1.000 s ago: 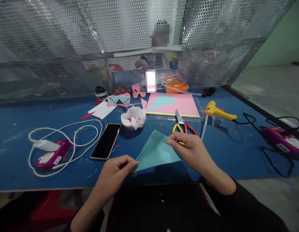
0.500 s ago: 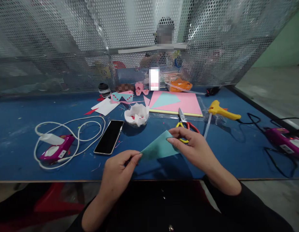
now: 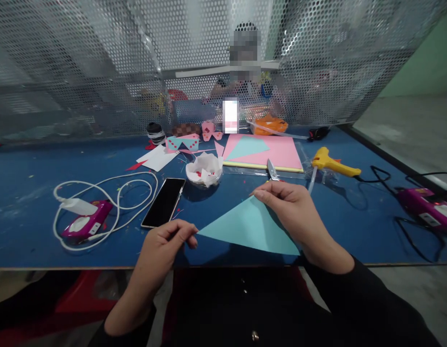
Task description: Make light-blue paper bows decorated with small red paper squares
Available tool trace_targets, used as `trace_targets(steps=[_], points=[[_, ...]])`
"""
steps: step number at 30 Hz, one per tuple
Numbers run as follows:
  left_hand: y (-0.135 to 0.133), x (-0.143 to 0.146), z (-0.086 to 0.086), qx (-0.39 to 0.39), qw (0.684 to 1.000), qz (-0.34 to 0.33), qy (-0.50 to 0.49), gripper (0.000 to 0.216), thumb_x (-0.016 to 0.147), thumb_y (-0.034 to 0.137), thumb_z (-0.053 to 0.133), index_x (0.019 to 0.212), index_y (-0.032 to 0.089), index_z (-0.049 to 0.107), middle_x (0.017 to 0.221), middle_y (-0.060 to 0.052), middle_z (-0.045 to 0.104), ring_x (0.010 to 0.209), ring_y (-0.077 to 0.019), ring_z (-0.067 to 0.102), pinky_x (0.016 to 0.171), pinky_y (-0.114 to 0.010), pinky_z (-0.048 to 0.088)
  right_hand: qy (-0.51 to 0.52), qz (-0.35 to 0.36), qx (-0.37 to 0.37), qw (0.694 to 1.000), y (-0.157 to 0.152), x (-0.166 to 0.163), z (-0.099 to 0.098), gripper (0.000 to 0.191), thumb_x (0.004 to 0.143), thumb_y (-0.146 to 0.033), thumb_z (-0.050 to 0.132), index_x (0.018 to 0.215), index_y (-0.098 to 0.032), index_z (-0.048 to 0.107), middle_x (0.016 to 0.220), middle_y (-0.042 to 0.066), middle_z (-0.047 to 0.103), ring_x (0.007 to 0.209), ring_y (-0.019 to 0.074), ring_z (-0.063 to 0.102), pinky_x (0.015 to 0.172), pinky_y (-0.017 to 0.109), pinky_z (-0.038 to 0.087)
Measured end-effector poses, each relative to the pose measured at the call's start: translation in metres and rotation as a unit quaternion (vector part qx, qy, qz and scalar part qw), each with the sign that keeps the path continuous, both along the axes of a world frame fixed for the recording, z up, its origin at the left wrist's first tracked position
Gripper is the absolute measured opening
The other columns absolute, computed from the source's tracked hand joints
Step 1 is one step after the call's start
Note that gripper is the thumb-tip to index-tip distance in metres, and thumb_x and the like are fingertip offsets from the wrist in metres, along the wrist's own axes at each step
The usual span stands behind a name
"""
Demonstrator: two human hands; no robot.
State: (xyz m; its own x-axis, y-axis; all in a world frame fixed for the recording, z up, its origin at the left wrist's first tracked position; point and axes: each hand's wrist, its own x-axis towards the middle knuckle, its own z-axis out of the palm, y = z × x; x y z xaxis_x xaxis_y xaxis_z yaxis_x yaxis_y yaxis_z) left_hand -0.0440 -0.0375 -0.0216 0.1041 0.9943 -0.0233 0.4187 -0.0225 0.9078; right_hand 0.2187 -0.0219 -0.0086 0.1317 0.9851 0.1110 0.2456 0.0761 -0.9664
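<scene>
A teal paper triangle (image 3: pixel 250 227) is held up just above the near edge of the blue table (image 3: pixel 35 168). My left hand (image 3: pixel 161 248) pinches its left tip. My right hand (image 3: pixel 291 207) pinches its top corner with fingers closed. Scissors (image 3: pixel 272 171) with yellow and red handles lie right behind my right hand, mostly hidden by it. A black phone (image 3: pixel 164 202) lies on the table left of the triangle.
A pink sheet bearing a teal triangle (image 3: pixel 261 152), a white crumpled paper bowl (image 3: pixel 204 169), a yellow glue gun (image 3: pixel 333 164), magenta devices (image 3: pixel 86 221) (image 3: pixel 424 205) with cables, and paper pieces lie about. A person sits behind the perforated metal screen (image 3: pixel 100 62).
The teal paper has opened out into a wider flat triangle. My left hand has shifted left and down, my right hand has lifted slightly toward the scissors.
</scene>
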Motion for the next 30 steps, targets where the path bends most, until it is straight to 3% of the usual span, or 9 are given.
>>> trace_targets(steps=[2,4,8,11,13,18,23,30], points=[[0.001,-0.001,-0.002,0.001,0.998,0.026,-0.059,0.035,0.088,0.05,0.059,0.084,0.019,0.075,0.072,-0.005,0.072,0.061,-0.0163,0.064,0.054,-0.025,0.047,0.008,-0.002,0.001,1.0,0.003,-0.001,0.004,0.022,0.078,-0.04,0.067,0.072,-0.02,0.073,0.06,-0.001,0.056,0.055,0.0105,0.042,0.051,0.026,0.032],[0.001,0.003,-0.003,-0.011,0.995,0.001,-0.096,0.04,0.087,0.053,0.06,0.098,0.018,0.076,0.074,-0.006,0.073,0.057,-0.0159,0.064,0.048,-0.024,0.044,0.015,0.015,-0.009,1.0,0.006,-0.005,0.006,0.024,0.078,-0.042,0.067,0.072,-0.019,0.072,0.057,-0.002,0.053,0.054,0.0099,0.038,0.05,0.026,0.03],[-0.002,0.016,0.0,-0.003,0.997,-0.015,-0.071,0.033,0.084,0.044,0.068,0.1,0.017,0.078,0.061,-0.002,0.069,0.053,-0.0143,0.06,0.048,-0.023,0.045,0.023,0.042,-0.026,0.999,0.014,-0.012,0.001,0.028,0.076,-0.046,0.068,0.071,-0.019,0.07,0.054,-0.004,0.047,0.052,0.0096,0.035,0.048,0.025,0.027],[-0.006,0.019,0.002,0.09,0.995,-0.02,-0.034,0.049,0.073,0.038,0.081,0.118,0.023,0.071,0.102,-0.006,0.077,0.085,-0.0209,0.07,0.062,-0.025,0.054,0.029,0.039,-0.028,0.998,0.018,-0.01,-0.005,0.03,0.076,-0.048,0.068,0.069,-0.019,0.067,0.054,-0.005,0.045,0.052,0.009,0.033,0.048,0.025,0.025],[-0.008,0.017,0.001,0.158,0.987,-0.031,0.027,0.061,0.069,0.035,0.085,0.127,0.026,0.066,0.116,-0.005,0.074,0.1,-0.0227,0.069,0.073,-0.028,0.056,0.03,0.034,-0.03,0.999,0.018,-0.007,-0.007,0.031,0.076,-0.048,0.069,0.068,-0.018,0.067,0.053,-0.005,0.042,0.051,0.0084,0.03,0.048,0.025,0.023],[-0.011,0.016,-0.002,0.279,0.945,-0.06,0.16,0.036,0.089,0.033,0.068,0.124,0.023,0.068,0.115,-0.007,0.076,0.101,-0.0217,0.071,0.083,-0.031,0.056,0.028,0.047,-0.047,0.997,0.015,-0.008,-0.009,0.03,0.076,-0.047,0.068,0.066,-0.019,0.065,0.052,-0.005,0.044,0.048,0.0081,0.032,0.047,0.025,0.024],[-0.009,0.018,-0.002,0.356,0.896,-0.117,0.238,0.051,0.085,0.048,0.071,0.129,0.024,0.066,0.118,-0.009,0.075,0.103,-0.0268,0.072,0.089,-0.037,0.057,0.026,0.054,-0.059,0.996,0.014,-0.011,-0.008,0.029,0.078,-0.046,0.068,0.066,-0.019,0.065,0.052,-0.004,0.05,0.048,0.0094,0.038,0.046,0.025,0.027],[-0.006,0.016,-0.004,0.344,0.9,-0.132,0.234,0.034,0.096,0.036,0.058,0.126,0.025,0.069,0.115,-0.007,0.076,0.101,-0.0219,0.072,0.085,-0.031,0.056,0.05,0.085,-0.085,0.991,0.016,-0.009,-0.007,0.018,0.081,-0.034,0.066,0.079,-0.02,0.075,0.07,0.002,0.066,0.06,0.0134,0.053,0.053,0.027,0.038]])
